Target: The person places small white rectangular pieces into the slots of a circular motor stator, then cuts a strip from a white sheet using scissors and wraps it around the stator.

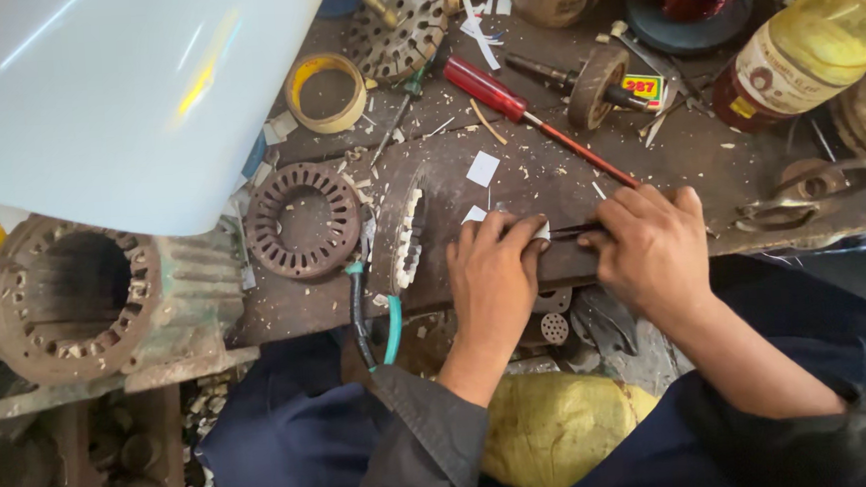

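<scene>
Two hands down at the front edge of the messy tabletop (667,139). Left hand (495,275) has its grip pinched shut on a small white paper strip (540,230); right hand (652,245) is closed around a thin dark tool (575,231) whose tip meets that strip. Red-handled screwdriver (504,97) lies just behind, rusty slotted ring (301,221) off to the left.

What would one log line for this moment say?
left hand: pressing white strip on workbench | right hand: gripping thin dark tool | nearby: red screwdriver, rusty ring
</scene>
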Motion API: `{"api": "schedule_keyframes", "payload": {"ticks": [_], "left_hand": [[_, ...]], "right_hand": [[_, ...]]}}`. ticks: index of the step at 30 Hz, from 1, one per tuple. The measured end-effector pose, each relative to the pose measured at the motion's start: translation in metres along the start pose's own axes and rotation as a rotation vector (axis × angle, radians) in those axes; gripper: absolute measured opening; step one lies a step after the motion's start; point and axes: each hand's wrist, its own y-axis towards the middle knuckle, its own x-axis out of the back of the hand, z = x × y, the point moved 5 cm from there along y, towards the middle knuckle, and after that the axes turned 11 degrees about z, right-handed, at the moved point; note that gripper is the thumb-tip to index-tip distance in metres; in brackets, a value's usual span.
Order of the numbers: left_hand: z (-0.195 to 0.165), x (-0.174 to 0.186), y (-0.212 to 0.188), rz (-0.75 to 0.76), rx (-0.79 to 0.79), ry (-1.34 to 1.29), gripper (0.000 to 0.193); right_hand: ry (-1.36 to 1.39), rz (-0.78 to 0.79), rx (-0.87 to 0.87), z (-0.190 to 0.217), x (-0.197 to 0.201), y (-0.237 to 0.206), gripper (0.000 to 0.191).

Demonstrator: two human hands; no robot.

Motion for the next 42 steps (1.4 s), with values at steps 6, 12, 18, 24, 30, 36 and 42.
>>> {"api": "schedule_keyframes", "payload": {"ticks": [6,12,18,24,30,36,42], "left_hand": [[0.006,-0.002,0.007,0.038,0.033,-0.034,0.022],[0.01,-0.004,0.011,0.042,0.031,-0.036,0.024],[0.012,-0.004,0.012,0.067,0.069,-0.065,0.024],[0.011,0.001,0.014,0.066,0.073,-0.064,0.024],[0.012,0.0,0.014,0.075,0.066,-0.086,0.023],[0.016,0.001,0.014,0.057,0.059,-0.073,0.023],[0.013,0.001,0.009,0.009,0.025,-0.043,0.025]], "right_hand": [[0.031,-0.007,-0.011,0.001,-0.002,0.005,0.017],[0.021,-0.008,0.007,0.004,-0.006,0.008,0.014],[0.004,-0.027,-0.004,0.001,-0.009,0.018,0.014],[-0.008,0.013,-0.002,0.003,-0.007,0.019,0.017],[-0.011,-0.019,-0.012,0.002,-0.009,0.019,0.015],[0.014,-0.039,-0.044,0.004,-0.005,0.016,0.012],[-0.011,-0.014,-0.007,0.012,-0.003,0.014,0.012]]}}
